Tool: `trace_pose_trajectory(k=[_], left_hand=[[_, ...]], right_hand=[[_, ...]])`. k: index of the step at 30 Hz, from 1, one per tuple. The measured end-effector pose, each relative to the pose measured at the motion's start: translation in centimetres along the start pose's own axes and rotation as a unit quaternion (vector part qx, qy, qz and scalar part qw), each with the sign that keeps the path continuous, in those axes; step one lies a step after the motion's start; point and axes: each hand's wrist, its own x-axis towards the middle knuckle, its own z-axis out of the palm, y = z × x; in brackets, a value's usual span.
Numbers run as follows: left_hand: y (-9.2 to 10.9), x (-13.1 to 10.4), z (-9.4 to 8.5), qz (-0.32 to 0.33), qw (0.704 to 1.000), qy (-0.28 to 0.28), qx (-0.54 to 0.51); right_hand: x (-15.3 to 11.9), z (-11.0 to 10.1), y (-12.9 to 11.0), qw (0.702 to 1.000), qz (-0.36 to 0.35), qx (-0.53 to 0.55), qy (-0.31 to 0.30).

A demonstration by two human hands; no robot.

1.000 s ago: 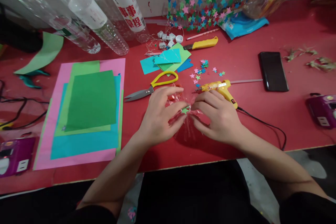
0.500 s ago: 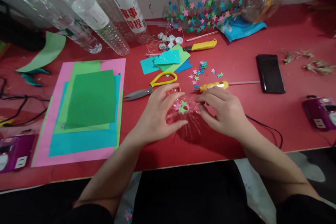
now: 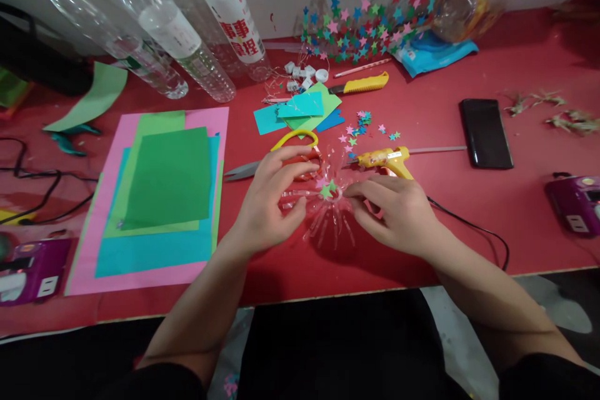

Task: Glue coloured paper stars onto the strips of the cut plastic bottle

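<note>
Between my hands on the red table (image 3: 469, 212) sits a clear plastic piece cut into thin strips (image 3: 328, 219), with a green and a pink paper star (image 3: 328, 187) stuck near its middle. My left hand (image 3: 269, 200) grips its left side, fingers curled over the strips. My right hand (image 3: 394, 212) pinches its right side with thumb and forefinger. A yellow glue gun (image 3: 389, 159) lies just behind my right hand, and yellow-handled scissors (image 3: 276, 150) lie behind my left hand.
A stack of pink, blue and green paper sheets (image 3: 159, 194) lies left. Clear plastic bottles (image 3: 187, 44) stand at the back left. Loose paper stars (image 3: 360, 125), cut paper pieces (image 3: 300, 109), a yellow utility knife (image 3: 360, 83), a star-covered plastic piece (image 3: 370, 19) and a black phone (image 3: 485, 132) lie beyond.
The strip piece has turned and spread between my hands, its stars now facing up. My right hand moved off the glue gun side and back to pinch the piece.
</note>
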Motion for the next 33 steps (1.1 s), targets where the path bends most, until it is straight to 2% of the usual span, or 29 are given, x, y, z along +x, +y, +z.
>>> trace_pose_trajectory(k=[4,10,16,21,24,30,33], left_hand=[[0.5,-0.1,0.1,0.01,0.999,0.038,-0.007],[0.4,-0.2,1.0,0.024,1.0,-0.001,0.002],[0.2,0.1,0.5,-0.002,0.997,0.071,-0.036],[0.1,0.8,0.0,-0.039,0.99,0.126,-0.043],[0.1,2.1,-0.9,-0.05,0.989,0.125,-0.055],[0.9,6.6,-3.2,-0.074,0.993,0.091,-0.005],[0.9,7.6,-3.4,-0.094,0.99,0.1,-0.044]], right_hand=[[0.3,-0.6,0.1,0.997,0.016,0.004,0.076],[0.5,-1.1,2.0,0.988,0.084,-0.052,0.115],[1.1,-2.8,5.2,0.962,0.214,-0.065,0.158],[1.9,-3.3,7.2,0.949,0.285,-0.094,0.097],[2.6,-3.3,7.3,0.947,0.301,-0.105,0.032],[5.2,-2.3,7.1,0.945,0.274,-0.157,-0.088],[6.7,-1.4,7.4,0.942,0.266,-0.164,-0.121]])
